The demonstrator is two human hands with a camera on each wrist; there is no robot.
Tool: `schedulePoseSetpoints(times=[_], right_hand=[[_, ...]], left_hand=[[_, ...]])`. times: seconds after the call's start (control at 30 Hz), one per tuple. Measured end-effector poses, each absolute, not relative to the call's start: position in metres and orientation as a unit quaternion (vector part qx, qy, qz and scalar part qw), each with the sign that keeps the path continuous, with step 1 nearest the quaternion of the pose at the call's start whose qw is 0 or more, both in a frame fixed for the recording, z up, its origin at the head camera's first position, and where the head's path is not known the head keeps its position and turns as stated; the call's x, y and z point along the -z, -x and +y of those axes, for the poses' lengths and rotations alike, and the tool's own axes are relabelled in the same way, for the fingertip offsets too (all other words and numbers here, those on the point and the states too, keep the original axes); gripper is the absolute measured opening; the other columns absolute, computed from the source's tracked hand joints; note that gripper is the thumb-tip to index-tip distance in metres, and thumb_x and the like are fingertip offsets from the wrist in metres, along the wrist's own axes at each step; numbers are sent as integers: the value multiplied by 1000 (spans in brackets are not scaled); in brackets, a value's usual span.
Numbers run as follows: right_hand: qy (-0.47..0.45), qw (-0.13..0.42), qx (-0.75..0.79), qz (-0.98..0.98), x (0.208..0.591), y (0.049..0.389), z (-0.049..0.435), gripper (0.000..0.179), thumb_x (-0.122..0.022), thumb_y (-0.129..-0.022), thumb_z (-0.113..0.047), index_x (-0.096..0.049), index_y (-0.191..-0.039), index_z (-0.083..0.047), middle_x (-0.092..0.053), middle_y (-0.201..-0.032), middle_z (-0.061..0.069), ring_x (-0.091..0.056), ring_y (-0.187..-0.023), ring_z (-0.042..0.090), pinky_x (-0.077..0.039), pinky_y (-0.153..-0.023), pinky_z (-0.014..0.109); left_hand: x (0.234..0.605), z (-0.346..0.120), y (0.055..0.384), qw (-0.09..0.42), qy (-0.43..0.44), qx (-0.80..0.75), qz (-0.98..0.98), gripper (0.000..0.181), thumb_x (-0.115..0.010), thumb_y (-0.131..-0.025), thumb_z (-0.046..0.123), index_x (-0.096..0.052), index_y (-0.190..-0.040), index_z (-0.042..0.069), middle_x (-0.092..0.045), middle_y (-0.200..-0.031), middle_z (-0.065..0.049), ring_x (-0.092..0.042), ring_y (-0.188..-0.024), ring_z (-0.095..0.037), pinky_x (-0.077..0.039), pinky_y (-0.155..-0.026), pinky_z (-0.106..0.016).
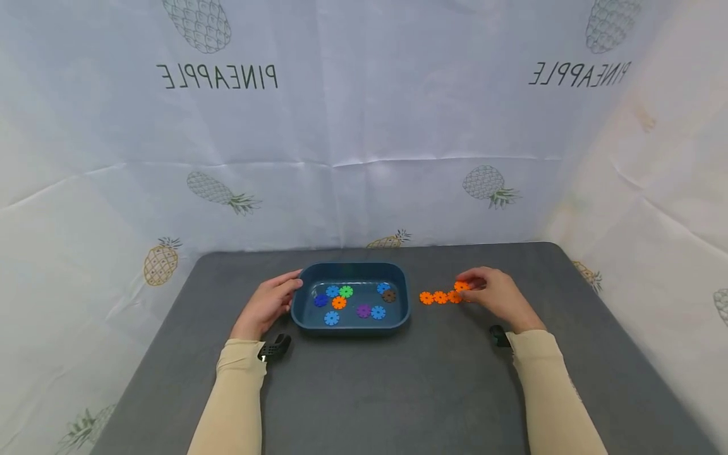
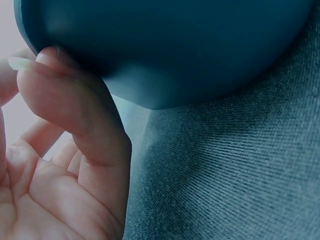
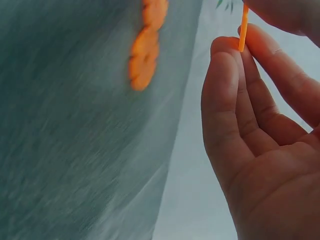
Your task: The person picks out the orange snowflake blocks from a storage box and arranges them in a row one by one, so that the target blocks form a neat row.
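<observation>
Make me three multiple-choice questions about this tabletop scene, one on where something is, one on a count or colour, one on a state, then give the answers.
1. Where does the left hand rest?
A. on the blue plastic tray's left rim
B. inside the tray
C. on the row of discs

2. How many orange gear-shaped discs lie inside the tray?
A. none
B. one
C. four

3. What is the right hand doing?
A. lying flat
B. pinching an orange disc
C. gripping the tray

Answers: 1 A, fingers touch the rim. 2 B, a single orange disc among blue, green, purple and brown ones. 3 B, fingertips pinch it at the row's end.
</observation>
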State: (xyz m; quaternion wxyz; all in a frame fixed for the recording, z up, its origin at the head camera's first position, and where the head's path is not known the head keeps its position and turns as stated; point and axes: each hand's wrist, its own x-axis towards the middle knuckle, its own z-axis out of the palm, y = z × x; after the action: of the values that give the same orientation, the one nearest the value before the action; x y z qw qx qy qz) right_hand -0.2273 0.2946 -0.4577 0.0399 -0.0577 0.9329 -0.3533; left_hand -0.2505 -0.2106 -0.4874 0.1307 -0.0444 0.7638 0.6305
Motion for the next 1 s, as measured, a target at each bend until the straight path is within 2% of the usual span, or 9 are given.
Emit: schedulePoseSetpoints(times=[0.2,0.5,0.8,1.0], right_hand=[[37,42,325,944,460,229,307,37,-78,-100,-22,-74,-134,-8,-70,-129,19,-67,-111,34,-58,-95,54],[35,39,281,958,466,231,319,38,-76,-101,-16,-71,-135,0,-67,-133,27,-67,-115,42,-58,-95,58],[26,50,283,957,475,233,322,38,-76,-101,-14,-71,-135,2,-68,-131,27,-67,-114,41,-58,-96,57],[23,46,280,959,478,234,324,38,-76,-100,-13,-71,-134,3,-65,-132,28,-67,-113,41,-58,-96,57]], left_hand=[[488,-212,251,131,46,-636,759,59,-68,-107,41,-53,-161,22,-57,-98,1,-54,-77,-10,-51,-72,-25],[487,-214,252,131,44,-630,764,60,-67,-107,42,-53,-162,22,-63,-118,-1,-58,-81,-10,-53,-74,-24],[488,-213,251,136,49,-632,762,60,-68,-107,42,-53,-162,22,-63,-116,-1,-58,-81,-10,-53,-74,-24],[487,-212,251,134,51,-628,764,60,-68,-107,42,-53,-161,23,-60,-109,0,-56,-79,-10,-52,-73,-24]])
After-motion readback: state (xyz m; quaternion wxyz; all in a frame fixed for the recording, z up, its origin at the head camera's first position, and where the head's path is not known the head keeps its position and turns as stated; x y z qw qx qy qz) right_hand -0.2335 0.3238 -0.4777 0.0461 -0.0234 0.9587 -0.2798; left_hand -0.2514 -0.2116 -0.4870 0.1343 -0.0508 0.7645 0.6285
